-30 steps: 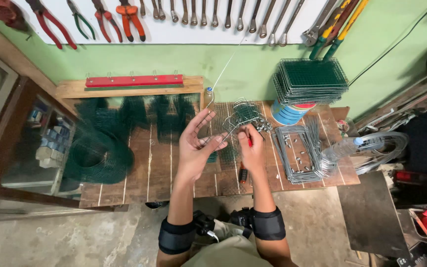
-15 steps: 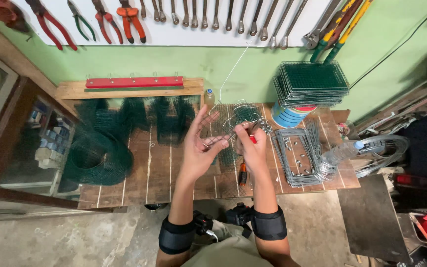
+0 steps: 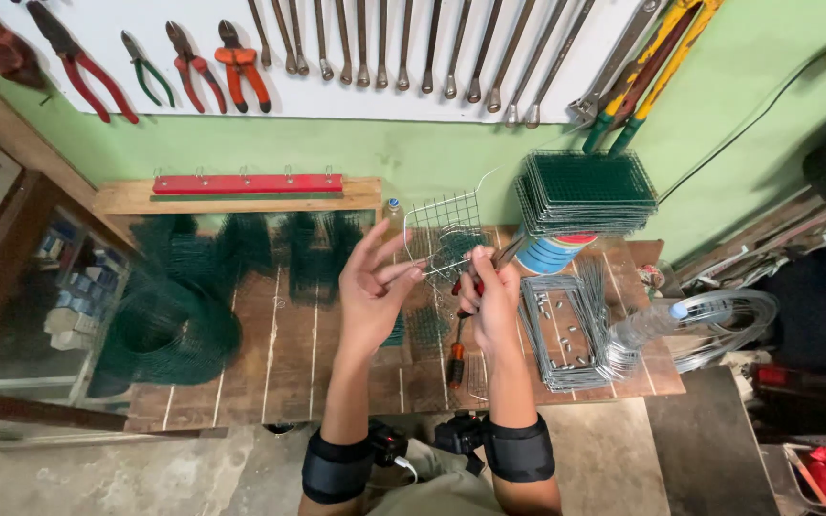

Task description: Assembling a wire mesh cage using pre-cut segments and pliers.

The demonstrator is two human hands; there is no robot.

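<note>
While both hands work over the middle of the slatted wooden bench [image 3: 241, 373], the left hand [image 3: 372, 291] has its fingers spread, w/ thumb & forefinger tips pinched on a thin wire end of the small silver wire-mesh panel [image 3: 444, 222]. That panel stands tilted, just above the hands, toward the bench's back edge. Right hand [image 3: 491, 298]: grip closed round 1 pair of red-handled pliers [image 3: 489, 270], nose pointing up-right at the mesh. 1 orange-handled screwdriver [image 3: 455, 358] lies on the bench just below, between the 2 wrists.

At the back right corner, 1 stack of dark green mesh panels [image 3: 585, 191] sits on a blue-and-white roll [image 3: 553, 253]. Right edge: 1 pile of grey wire frames [image 3: 566, 330], plus 1 coil of bare wire [image 3: 728, 325] hanging past the edge. Left edge: 1 roll of green mesh [image 3: 160, 330]; more green mesh pieces along the back, count unclear. 1 red wooden rail w/ hooks [image 3: 246, 182] lies behind. On the wall, 4 pliers [image 3: 184, 67] & approx. a dozen spanners [image 3: 413, 48].
</note>
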